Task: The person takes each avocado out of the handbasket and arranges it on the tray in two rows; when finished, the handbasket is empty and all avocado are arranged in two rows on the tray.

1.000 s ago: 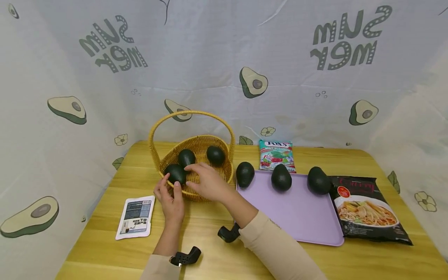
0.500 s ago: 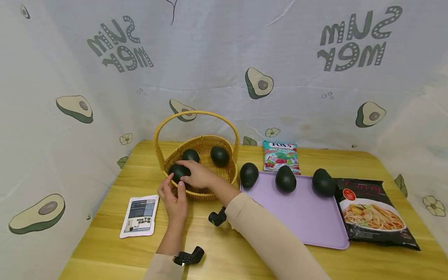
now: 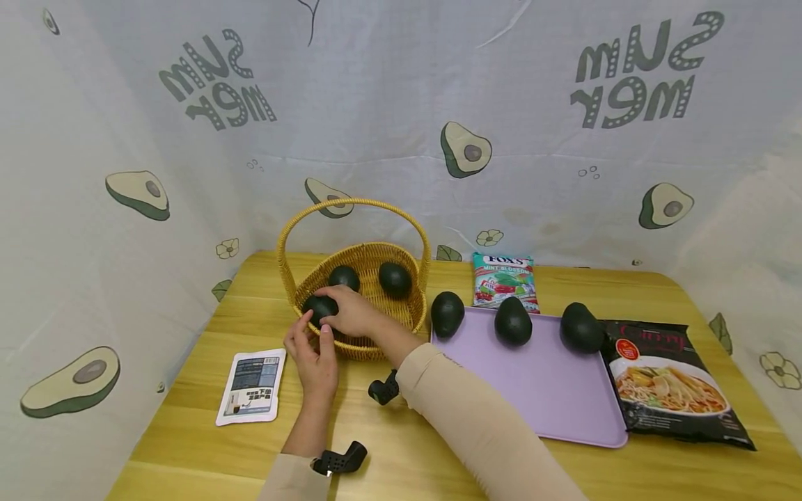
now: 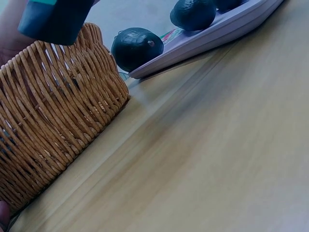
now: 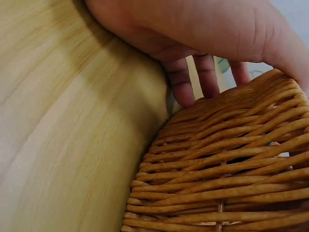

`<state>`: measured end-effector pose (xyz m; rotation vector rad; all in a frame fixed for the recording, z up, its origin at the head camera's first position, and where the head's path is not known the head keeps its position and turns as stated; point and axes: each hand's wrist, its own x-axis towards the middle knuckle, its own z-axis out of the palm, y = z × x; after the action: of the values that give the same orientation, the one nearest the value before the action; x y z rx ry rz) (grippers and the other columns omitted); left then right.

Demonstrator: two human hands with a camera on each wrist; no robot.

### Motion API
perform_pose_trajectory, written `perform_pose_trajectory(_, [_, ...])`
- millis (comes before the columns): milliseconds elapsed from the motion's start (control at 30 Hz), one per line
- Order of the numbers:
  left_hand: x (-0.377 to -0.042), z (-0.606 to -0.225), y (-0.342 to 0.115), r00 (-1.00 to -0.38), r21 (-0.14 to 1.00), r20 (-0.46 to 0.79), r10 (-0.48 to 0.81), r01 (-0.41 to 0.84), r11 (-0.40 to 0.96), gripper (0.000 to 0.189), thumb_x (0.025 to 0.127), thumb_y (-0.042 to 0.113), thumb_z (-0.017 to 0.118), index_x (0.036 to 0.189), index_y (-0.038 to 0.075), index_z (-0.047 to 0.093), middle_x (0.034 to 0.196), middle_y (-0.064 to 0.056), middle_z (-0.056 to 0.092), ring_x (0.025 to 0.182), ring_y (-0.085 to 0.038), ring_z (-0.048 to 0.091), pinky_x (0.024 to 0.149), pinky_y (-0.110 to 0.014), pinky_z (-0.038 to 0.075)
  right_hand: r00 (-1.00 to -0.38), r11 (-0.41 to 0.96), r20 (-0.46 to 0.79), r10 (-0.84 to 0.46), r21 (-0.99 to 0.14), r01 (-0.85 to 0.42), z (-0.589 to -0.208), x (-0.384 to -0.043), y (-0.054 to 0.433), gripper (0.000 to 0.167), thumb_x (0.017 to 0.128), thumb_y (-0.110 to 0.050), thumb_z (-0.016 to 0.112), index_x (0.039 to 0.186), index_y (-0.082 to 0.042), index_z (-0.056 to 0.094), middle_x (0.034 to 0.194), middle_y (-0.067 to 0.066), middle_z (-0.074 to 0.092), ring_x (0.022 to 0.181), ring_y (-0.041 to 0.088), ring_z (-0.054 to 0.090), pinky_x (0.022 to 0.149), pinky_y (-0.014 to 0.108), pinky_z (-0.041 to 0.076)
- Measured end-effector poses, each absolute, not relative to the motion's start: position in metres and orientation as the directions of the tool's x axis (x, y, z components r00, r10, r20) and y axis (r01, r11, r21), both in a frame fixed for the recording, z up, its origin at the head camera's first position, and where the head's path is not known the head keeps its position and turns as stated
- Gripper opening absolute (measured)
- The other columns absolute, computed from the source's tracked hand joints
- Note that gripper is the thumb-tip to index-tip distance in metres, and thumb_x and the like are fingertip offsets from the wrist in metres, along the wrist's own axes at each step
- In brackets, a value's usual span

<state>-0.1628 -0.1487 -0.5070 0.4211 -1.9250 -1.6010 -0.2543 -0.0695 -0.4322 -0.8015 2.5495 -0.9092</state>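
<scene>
A yellow woven basket (image 3: 359, 350) with a tall arched handle stands at the back left of the table. My right hand (image 3: 352, 312) reaches over its front rim and grips a dark green avocado (image 3: 318, 309) at the basket's left front. From outside, my left hand (image 3: 316, 365) holds the basket's front left, thumb at the rim and fingers along the side. The right wrist view shows that hand close up against the wicker wall (image 5: 227, 169). Inside the basket lie a second avocado (image 3: 344, 278) and a third avocado (image 3: 395, 280).
Right of the basket is a lilac tray (image 3: 551, 396) with three avocados (image 3: 512, 321) along its far edge. Behind it sits a candy bag (image 3: 505, 282); a black noodle bag (image 3: 673, 386) overlaps its right side. A white pouch (image 3: 251, 387) lies at the left.
My right hand has moved left and closed its fingers over the front avocado in the basket. My left hand stays at the basket's front. The head view has shifted slightly.
</scene>
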Motion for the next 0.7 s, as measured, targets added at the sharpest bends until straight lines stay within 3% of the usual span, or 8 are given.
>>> perform_pose_trajectory(133, [-0.164,-0.507,-0.148,-0.764,0.958,0.267,-0.588,0.144,0.247,0.04,0.104,0.008,0.053,0.143,0.004,0.048,0.139,-0.02,0.032,0.112,-0.025,0.045,0.086,-0.02,0.04,-0.797,0.624,-0.088,-0.598,-0.676,-0.393,-0.432,-0.253,-0.068,0.056,0.099,-0.022,0.066,0.152,-0.021,0.048,0.157,0.007,0.047,0.141,0.027,0.049,0.112,0.046,0.045])
perform_pose_trajectory(400, [-0.161,-0.508,-0.152,-0.765,0.951,0.297,-0.571,0.181,0.251,0.041,0.103,0.015,0.058,0.143,0.014,0.051,0.14,-0.014,0.035,0.112,-0.019,0.047,0.087,-0.022,0.042,-0.817,0.571,-0.077,-0.571,-0.753,-0.328,-0.423,-0.244,-0.053,0.059,0.098,-0.017,0.067,0.153,-0.022,0.046,0.158,0.012,0.043,0.142,0.033,0.047,0.112,0.054,0.043])
perform_pose_trajectory(700, [-0.16,-0.508,-0.153,-0.789,0.956,0.278,-0.547,0.173,0.237,0.042,0.104,0.018,0.057,0.145,0.015,0.049,0.14,-0.013,0.033,0.114,-0.023,0.047,0.089,-0.033,0.043,-0.855,0.463,0.074,-0.513,-0.815,-0.349,-0.407,-0.229,-0.025,0.066,0.099,-0.015,0.066,0.158,-0.022,0.038,0.159,0.015,0.039,0.143,0.037,0.044,0.113,0.057,0.041])
